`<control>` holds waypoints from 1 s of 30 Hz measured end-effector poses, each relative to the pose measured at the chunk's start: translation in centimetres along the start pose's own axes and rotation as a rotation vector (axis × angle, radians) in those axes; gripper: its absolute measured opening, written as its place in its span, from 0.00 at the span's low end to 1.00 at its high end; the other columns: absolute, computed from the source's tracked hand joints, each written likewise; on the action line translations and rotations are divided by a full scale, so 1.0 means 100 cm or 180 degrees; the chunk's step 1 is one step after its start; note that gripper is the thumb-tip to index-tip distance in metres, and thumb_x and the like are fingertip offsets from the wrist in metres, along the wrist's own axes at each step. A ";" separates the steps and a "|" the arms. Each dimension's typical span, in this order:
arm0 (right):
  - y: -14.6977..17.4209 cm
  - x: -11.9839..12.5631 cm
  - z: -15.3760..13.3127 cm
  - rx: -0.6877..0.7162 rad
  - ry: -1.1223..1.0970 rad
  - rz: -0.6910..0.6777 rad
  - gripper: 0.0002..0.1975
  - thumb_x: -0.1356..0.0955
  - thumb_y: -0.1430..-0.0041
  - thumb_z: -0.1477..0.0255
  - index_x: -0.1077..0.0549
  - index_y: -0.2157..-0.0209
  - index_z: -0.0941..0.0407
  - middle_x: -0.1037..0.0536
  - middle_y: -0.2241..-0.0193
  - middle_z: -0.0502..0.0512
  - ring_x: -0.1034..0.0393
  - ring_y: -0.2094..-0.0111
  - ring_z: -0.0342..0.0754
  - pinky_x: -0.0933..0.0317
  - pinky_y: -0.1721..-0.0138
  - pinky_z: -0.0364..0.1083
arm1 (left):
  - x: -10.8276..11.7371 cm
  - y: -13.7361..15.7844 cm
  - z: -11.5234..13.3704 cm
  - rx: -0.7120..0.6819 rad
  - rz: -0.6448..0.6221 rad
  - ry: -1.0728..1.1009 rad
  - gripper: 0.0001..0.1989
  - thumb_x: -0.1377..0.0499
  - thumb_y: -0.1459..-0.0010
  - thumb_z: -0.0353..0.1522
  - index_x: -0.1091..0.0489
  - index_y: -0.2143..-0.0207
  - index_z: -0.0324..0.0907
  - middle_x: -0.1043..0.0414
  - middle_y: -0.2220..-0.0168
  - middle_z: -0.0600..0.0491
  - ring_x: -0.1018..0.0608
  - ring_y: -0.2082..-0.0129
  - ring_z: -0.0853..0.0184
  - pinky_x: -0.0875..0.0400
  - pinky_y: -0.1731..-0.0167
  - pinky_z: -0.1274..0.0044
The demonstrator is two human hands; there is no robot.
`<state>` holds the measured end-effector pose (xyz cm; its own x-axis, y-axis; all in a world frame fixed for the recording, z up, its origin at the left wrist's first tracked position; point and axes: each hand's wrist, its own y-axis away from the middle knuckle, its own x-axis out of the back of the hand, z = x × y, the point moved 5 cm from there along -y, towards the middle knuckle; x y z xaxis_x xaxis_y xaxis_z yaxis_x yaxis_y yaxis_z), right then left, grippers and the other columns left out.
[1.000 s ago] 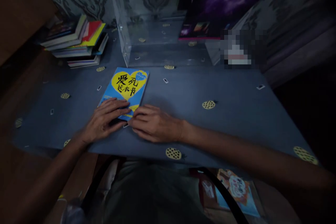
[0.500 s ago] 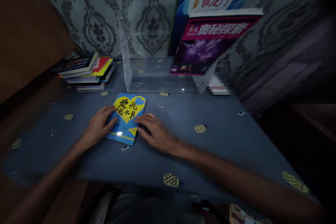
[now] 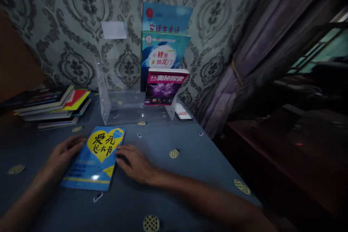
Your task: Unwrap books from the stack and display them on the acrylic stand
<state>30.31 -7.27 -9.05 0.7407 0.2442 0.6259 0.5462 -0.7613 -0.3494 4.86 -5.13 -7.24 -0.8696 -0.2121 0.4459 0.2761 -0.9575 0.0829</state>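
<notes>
The blue book (image 3: pixel 89 166) lies flat on the tablecloth (image 3: pixel 187 177) between two hands. Leftmost is one stack of books (image 3: pixel 54 107), too dim to count. The left hand (image 3: pixel 61 156) has loosely bent fingers at the book's left edge; whether they grip it, I cannot tell. The cover shows one yellow heart, black lettering, one small blue heart and glare low down. Next, one clear stand (image 3: pixel 103 94); the right hand (image 3: pixel 137 165), half-open, fingertips touching the right edge, grasping nothing; three upright books (image 3: pixel 165 58).

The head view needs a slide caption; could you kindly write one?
Left hand and right hand flank a blue book before a clear rack.
</notes>
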 end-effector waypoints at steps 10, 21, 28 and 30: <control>-0.003 0.009 0.002 -0.0279 -0.0093 0.0206 0.12 0.32 0.37 0.73 0.23 0.52 0.57 0.19 0.50 0.60 0.25 0.47 0.53 0.35 0.43 0.53 | 0.000 0.015 0.009 0.1133 -0.0177 0.0914 0.24 0.33 0.69 0.40 0.26 0.65 0.46 0.17 0.59 0.47 0.21 0.44 0.49 0.19 0.61 0.72; -0.006 0.014 0.004 -0.0539 0.0058 0.0280 0.11 0.34 0.38 0.74 0.21 0.56 0.57 0.17 0.54 0.59 0.24 0.52 0.53 0.35 0.47 0.49 | 0.003 0.010 0.004 0.1309 -0.0533 0.0279 0.23 0.36 0.68 0.51 0.25 0.66 0.54 0.15 0.61 0.53 0.26 0.39 0.50 0.23 0.51 0.61; -0.007 0.019 0.001 -0.0700 0.0060 0.0306 0.11 0.34 0.39 0.75 0.20 0.59 0.56 0.16 0.55 0.57 0.23 0.53 0.52 0.34 0.51 0.47 | -0.005 -0.001 0.000 0.1360 -0.0760 0.0154 0.16 0.34 0.71 0.45 0.25 0.74 0.53 0.15 0.65 0.54 0.22 0.43 0.47 0.25 0.47 0.62; -0.007 0.019 0.000 -0.0681 0.0069 0.0298 0.10 0.34 0.40 0.76 0.21 0.59 0.57 0.16 0.55 0.57 0.22 0.54 0.52 0.34 0.52 0.47 | -0.006 -0.006 0.000 0.1298 -0.0834 0.0026 0.15 0.35 0.71 0.44 0.24 0.75 0.53 0.15 0.65 0.54 0.21 0.45 0.47 0.25 0.45 0.62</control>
<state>31.38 -6.25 -7.61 0.7744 0.1553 0.6134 0.3784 -0.8906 -0.2523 5.29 -4.46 -7.54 -0.9341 0.0229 0.3564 0.1839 -0.8246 0.5350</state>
